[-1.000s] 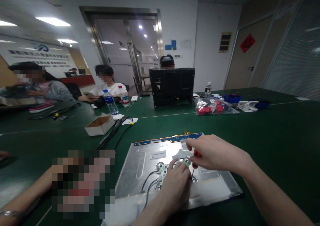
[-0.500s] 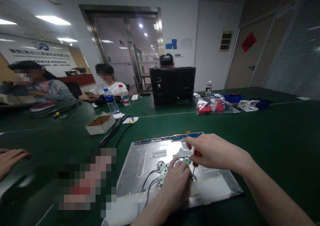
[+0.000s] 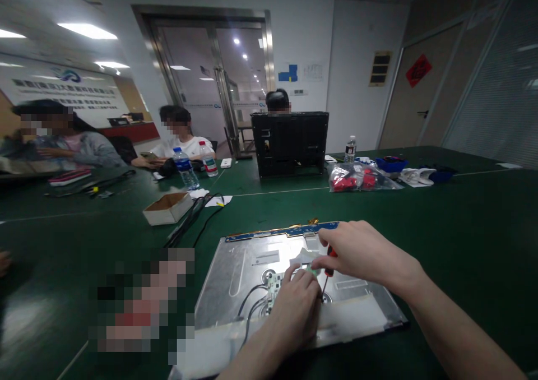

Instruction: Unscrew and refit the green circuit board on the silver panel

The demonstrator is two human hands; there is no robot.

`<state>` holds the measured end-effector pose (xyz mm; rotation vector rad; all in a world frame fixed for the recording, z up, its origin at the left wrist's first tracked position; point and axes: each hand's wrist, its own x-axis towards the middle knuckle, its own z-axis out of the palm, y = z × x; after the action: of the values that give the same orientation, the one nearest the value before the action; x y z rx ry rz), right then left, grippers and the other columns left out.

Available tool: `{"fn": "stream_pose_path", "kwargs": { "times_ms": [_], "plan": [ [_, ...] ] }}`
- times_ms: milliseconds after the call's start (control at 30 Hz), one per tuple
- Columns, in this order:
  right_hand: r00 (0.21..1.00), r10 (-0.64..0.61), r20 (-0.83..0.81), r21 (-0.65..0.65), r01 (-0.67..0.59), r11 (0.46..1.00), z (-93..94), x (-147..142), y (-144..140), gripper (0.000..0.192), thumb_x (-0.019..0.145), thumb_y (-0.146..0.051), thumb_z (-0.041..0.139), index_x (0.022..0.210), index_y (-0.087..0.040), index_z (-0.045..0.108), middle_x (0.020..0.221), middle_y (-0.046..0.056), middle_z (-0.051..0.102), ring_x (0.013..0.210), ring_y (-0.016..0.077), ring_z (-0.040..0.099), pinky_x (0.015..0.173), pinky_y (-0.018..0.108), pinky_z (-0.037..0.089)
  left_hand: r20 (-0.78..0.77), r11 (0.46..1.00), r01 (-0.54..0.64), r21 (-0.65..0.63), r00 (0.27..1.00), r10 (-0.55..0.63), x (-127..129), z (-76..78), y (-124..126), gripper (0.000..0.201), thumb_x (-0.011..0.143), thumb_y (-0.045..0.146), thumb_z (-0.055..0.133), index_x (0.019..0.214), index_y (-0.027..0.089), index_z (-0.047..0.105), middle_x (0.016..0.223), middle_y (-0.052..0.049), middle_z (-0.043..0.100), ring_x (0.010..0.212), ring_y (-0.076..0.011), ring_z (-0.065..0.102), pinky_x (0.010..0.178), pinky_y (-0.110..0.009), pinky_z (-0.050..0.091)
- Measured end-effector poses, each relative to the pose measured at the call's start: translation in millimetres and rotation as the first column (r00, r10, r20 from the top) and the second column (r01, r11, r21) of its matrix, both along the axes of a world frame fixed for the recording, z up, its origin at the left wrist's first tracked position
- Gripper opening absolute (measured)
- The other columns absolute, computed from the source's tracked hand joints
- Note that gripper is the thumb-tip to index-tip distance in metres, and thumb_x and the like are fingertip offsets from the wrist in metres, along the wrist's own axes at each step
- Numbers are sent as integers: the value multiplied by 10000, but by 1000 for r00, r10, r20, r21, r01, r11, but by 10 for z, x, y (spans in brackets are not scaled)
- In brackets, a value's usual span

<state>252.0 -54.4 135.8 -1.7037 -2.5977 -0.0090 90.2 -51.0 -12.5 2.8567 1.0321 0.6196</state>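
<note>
R hand (image 3: 361, 254) is closed round a red-handled screwdriver (image 3: 329, 263), tip down on the metal panel (image 3: 239, 273) lying flat on the green table (image 3: 441, 223). L hand (image 3: 294, 307) presses a small circuit board (image 3: 274, 285) at the panel's middle, fingers curled on it, w/ black cables (image 3: 252, 307) just beside. Cardboard box (image 3: 167, 208) & water bottles (image 3: 185, 170) sit well apart, further back.

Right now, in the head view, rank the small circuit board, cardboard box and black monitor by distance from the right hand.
1. small circuit board, just left of the right hand
2. cardboard box, far left
3. black monitor, across the table
</note>
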Motion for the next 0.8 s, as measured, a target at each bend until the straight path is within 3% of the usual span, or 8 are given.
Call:
{"fn": "stream_pose_path", "kwargs": {
  "times_ms": [100, 200, 300, 567, 700, 800],
  "plan": [
    [999, 35, -7, 1, -35, 999, 5, 8, 10, 349, 909, -450, 428, 809, -196, 645, 693, 39, 659, 604, 184, 595, 533, 275, 362, -3, 1000, 9, -7, 1000, -9, 0, 2, 11, 78, 741, 148, 533, 806, 189, 549, 903, -48, 614, 899, -219, 547, 1015, -445, 310],
    [992, 114, -61, -12, -115, 993, 16, 51, -12, 182, 843, -328, 531, 934, -194, 616, 778, 37, 674, 662, 182, 603, 561, 268, 365, -6, 1000, 12, 0, 1000, -12, 5, -6, 22, 80, 748, 138, 515, 799, 191, 545, 877, -45, 605, 874, -214, 549, 1013, -446, 310],
    [979, 167, -120, -59, -175, 983, 24, 84, -41, 258, 787, -269, 573, 1034, -195, 585, 827, 41, 677, 712, 190, 609, 592, 276, 376, -21, 1000, 6, -5, 1000, -7, 9, -13, 25, 71, 751, 141, 514, 790, 192, 544, 873, -45, 605, 877, -218, 551, 1009, -447, 313],
    [994, 92, -60, -63, -96, 993, 37, 40, -26, 287, 890, -435, 490, 836, -201, 646, 705, 29, 666, 637, 182, 604, 552, 280, 355, -23, 1000, 14, -24, 1000, -15, 0, 22, 11, 115, 754, 152, 522, 858, 185, 559, 942, -57, 613, 935, -227, 543, 1014, -450, 308],
    [982, 164, -93, -54, -169, 984, 39, 95, -37, 144, 825, -292, 559, 912, -208, 637, 805, 29, 685, 689, 177, 604, 559, 269, 346, -34, 999, 5, -36, 999, -6, 6, 25, 11, 89, 759, 143, 515, 823, 185, 560, 908, -51, 608, 902, -216, 541, 1026, -445, 293],
    [975, 187, -118, -61, -195, 979, 37, 120, -45, 230, 790, -349, 600, 974, -212, 623, 830, 32, 688, 718, 193, 608, 559, 267, 345, -49, 999, 1, -39, 999, -3, 5, 26, 8, 91, 757, 139, 518, 823, 186, 560, 907, -49, 606, 907, -215, 539, 1026, -443, 293]
  ]
}}
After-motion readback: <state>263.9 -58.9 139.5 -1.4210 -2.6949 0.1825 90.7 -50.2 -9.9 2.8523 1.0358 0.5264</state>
